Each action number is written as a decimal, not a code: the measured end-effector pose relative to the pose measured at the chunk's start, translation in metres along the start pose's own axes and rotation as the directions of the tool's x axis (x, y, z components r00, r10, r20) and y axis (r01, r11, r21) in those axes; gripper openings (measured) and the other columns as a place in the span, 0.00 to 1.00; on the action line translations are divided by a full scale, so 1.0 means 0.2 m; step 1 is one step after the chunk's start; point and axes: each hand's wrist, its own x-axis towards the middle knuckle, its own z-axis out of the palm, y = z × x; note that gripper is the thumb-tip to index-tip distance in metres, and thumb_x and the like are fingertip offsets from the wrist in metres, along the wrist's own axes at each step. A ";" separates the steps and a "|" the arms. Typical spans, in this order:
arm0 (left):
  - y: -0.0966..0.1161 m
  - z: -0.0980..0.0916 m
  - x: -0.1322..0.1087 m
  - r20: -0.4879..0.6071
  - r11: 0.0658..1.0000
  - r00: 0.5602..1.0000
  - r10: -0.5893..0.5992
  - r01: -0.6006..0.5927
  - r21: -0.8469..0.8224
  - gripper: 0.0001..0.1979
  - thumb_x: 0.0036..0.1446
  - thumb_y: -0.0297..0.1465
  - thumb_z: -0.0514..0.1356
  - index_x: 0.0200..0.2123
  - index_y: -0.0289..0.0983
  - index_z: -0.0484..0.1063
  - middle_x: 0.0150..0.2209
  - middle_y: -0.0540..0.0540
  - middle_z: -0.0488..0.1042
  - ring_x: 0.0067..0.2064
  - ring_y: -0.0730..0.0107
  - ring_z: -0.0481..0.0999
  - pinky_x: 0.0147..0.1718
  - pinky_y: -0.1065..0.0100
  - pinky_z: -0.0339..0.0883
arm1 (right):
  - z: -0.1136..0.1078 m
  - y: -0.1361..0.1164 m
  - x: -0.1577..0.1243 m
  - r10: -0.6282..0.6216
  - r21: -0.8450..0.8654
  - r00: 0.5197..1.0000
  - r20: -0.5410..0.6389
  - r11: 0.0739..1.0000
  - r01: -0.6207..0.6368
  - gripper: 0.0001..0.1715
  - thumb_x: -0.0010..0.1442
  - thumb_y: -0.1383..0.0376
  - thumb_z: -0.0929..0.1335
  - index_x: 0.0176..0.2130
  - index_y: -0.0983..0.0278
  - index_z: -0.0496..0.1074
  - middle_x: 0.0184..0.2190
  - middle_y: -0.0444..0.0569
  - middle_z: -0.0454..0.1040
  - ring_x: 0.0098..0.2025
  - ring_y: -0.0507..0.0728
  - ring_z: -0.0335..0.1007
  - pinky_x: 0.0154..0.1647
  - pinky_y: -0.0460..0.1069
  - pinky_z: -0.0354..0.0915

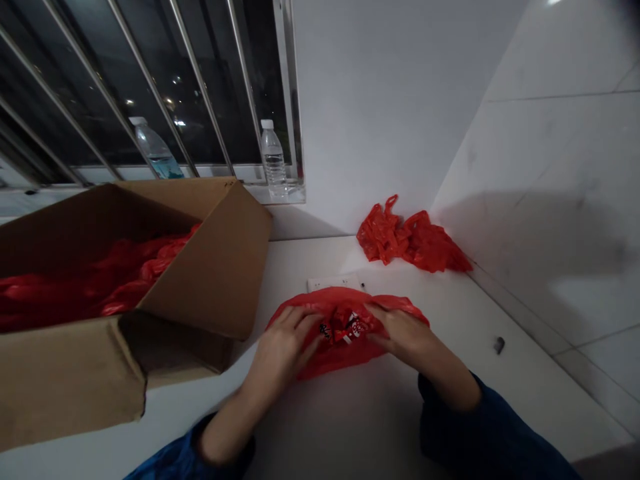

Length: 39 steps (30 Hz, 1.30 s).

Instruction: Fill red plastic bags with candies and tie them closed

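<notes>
Head view, red bag [333, 363], fingers [296, 319] flanking its open mouth

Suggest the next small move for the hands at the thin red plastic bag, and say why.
I'd probably draw the left hand and right hand slightly together to narrow the red plastic bag's mouth: they sit on opposite sides of it, and red packaging with white markings shows through the opening. How firmly the fingers grip isn't clear.

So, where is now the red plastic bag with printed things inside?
In the head view, the red plastic bag lies just below centre, between the left hand and right hand, right of the cardboard box.
</notes>
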 end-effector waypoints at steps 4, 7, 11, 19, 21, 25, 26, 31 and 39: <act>0.06 0.05 0.06 0.116 0.996 0.990 0.086 -0.081 -0.044 0.15 0.64 0.32 0.57 0.54 0.40 0.70 0.49 0.41 0.74 0.50 0.56 0.73 0.49 0.55 0.70 | -0.03 -0.09 0.05 -0.105 0.009 0.994 -0.008 0.994 0.106 0.19 0.67 0.63 0.62 0.55 0.61 0.73 0.52 0.52 0.76 0.55 0.61 0.72 0.55 0.55 0.66; -0.01 0.14 0.07 0.238 0.999 0.971 0.005 0.007 -0.051 0.36 0.53 0.37 0.67 0.63 0.41 0.61 0.58 0.38 0.69 0.57 0.47 0.69 0.55 0.47 0.65 | 0.03 -0.06 0.13 -0.086 0.002 0.996 0.035 0.996 0.086 0.20 0.68 0.62 0.62 0.56 0.61 0.72 0.53 0.52 0.76 0.56 0.60 0.70 0.56 0.53 0.65; -0.12 0.18 0.06 0.416 0.975 0.905 -0.089 0.164 -0.148 0.47 0.49 0.37 0.69 0.68 0.41 0.51 0.65 0.37 0.61 0.62 0.50 0.66 0.57 0.54 0.65 | 0.12 0.08 0.19 0.073 -0.093 0.992 0.101 0.994 -0.064 0.18 0.66 0.68 0.62 0.52 0.65 0.73 0.49 0.55 0.78 0.51 0.59 0.73 0.52 0.51 0.65; 0.05 0.13 0.17 0.161 1.000 0.987 0.023 -0.023 -0.001 0.17 0.63 0.39 0.58 0.53 0.41 0.71 0.49 0.42 0.76 0.51 0.53 0.74 0.52 0.52 0.65 | 0.16 0.03 0.18 0.123 -0.155 0.992 0.024 0.981 -0.118 0.18 0.68 0.63 0.59 0.51 0.64 0.72 0.43 0.55 0.79 0.44 0.61 0.76 0.42 0.51 0.65; 0.08 0.17 0.21 0.169 0.999 0.986 0.001 -0.007 0.033 0.17 0.62 0.37 0.60 0.52 0.39 0.71 0.47 0.40 0.76 0.49 0.52 0.75 0.49 0.54 0.67 | 0.16 0.00 0.18 0.163 -0.166 0.987 -0.011 0.973 -0.162 0.23 0.68 0.54 0.60 0.54 0.65 0.68 0.39 0.55 0.80 0.40 0.63 0.77 0.39 0.52 0.65; 0.06 0.24 0.26 0.189 0.995 0.976 -0.104 0.103 0.015 0.21 0.61 0.36 0.59 0.57 0.38 0.67 0.51 0.38 0.75 0.50 0.52 0.76 0.46 0.57 0.69 | 0.18 0.03 0.20 0.130 -0.119 0.991 -0.029 0.984 -0.133 0.22 0.66 0.51 0.63 0.51 0.62 0.70 0.39 0.51 0.80 0.42 0.61 0.77 0.38 0.50 0.64; 0.05 0.24 0.26 0.185 0.992 0.975 -0.125 0.126 0.003 0.21 0.62 0.34 0.58 0.57 0.39 0.66 0.50 0.39 0.76 0.49 0.54 0.76 0.45 0.59 0.69 | 0.19 0.04 0.20 0.121 -0.105 0.992 -0.034 0.987 -0.124 0.18 0.67 0.54 0.62 0.48 0.61 0.72 0.40 0.50 0.80 0.43 0.60 0.77 0.39 0.49 0.63; 0.02 0.17 0.27 0.093 0.976 0.973 -0.212 0.206 0.072 0.20 0.60 0.23 0.52 0.55 0.40 0.66 0.45 0.42 0.77 0.43 0.58 0.78 0.39 0.63 0.69 | 0.21 0.08 0.21 0.200 -0.095 0.976 -0.086 0.974 -0.208 0.15 0.69 0.63 0.58 0.47 0.63 0.71 0.36 0.51 0.79 0.40 0.58 0.76 0.39 0.49 0.62; 0.00 0.16 0.26 0.031 0.969 0.985 -0.171 0.163 0.184 0.14 0.61 0.23 0.51 0.47 0.41 0.69 0.45 0.44 0.75 0.43 0.58 0.76 0.32 0.64 0.67 | 0.21 0.07 0.20 0.162 -0.087 0.986 -0.031 0.983 -0.164 0.17 0.68 0.70 0.57 0.47 0.61 0.72 0.41 0.50 0.78 0.38 0.56 0.75 0.37 0.47 0.61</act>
